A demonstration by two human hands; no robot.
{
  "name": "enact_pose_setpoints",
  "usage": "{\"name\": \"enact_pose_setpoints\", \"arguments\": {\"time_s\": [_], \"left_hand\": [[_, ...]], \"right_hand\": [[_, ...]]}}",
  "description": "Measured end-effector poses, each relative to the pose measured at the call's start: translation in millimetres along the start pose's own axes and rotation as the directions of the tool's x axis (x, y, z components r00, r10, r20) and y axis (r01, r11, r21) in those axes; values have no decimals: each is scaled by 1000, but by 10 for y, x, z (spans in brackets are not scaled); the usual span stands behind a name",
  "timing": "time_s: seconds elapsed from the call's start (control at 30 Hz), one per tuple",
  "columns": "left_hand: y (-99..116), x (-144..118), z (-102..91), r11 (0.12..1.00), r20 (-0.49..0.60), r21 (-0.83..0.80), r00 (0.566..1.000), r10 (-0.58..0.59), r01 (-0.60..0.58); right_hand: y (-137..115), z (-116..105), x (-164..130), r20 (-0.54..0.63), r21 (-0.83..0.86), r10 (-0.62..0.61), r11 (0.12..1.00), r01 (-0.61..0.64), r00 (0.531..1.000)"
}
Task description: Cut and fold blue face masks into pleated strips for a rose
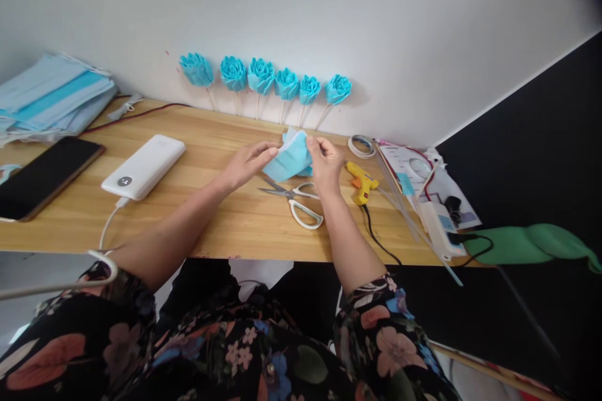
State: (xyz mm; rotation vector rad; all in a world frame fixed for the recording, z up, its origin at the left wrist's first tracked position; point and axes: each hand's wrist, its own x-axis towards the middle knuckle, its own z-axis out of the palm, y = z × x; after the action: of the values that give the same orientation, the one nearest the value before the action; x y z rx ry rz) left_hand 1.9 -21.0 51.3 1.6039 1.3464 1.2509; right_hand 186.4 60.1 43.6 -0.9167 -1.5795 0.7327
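Blue sheet (292, 160) pinched by both hands (328, 166).

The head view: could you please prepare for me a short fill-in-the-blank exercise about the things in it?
1. The fabric between the left hand and the right hand is coloured ____.
2. Along the wall stand ____ flowers on sticks.
3. The scissors have ____ handles.
4. The body of the glue gun is mainly ____.

Missing words: blue; six; white; yellow.
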Motion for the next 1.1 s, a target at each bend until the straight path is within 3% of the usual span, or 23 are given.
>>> {"name": "enact_pose_setpoints", "arguments": {"time_s": [0.13,0.3,0.37,0.47,0.6,0.7,0.8,0.97,1.1], "left_hand": [[-23,2,32,999,-1,-32,1000,4,-4],[-65,-15,106,997,-3,-75,1000,-11,10],[-76,-21,119,993,-27,-115,999,-35,31],[-67,-26,120,962,-63,-267,995,-83,64],[-20,-16,100,912,-161,-409,981,-103,29],[-8,5,72,895,-192,-447,977,-94,-2],[-43,36,30,898,-217,-440,971,-96,-9],[-96,67,-40,917,-304,-399,947,-108,-23],[-49,59,-46,877,-238,-481,961,-144,13]], "right_hand": [[-123,80,-137,142,-74,-108,990,119,984],[-193,156,-245,233,-119,-261,948,294,937],[-171,164,-238,220,-78,-213,969,235,952],[-99,169,-188,200,58,-54,997,43,978],[-9,190,-146,358,173,22,981,-89,933],[31,206,-165,429,58,70,993,-105,901],[70,201,-173,393,-106,89,993,-51,915],[123,175,-125,356,-305,-43,939,160,933],[143,175,-110,370,-374,-125,887,271,921]]}}
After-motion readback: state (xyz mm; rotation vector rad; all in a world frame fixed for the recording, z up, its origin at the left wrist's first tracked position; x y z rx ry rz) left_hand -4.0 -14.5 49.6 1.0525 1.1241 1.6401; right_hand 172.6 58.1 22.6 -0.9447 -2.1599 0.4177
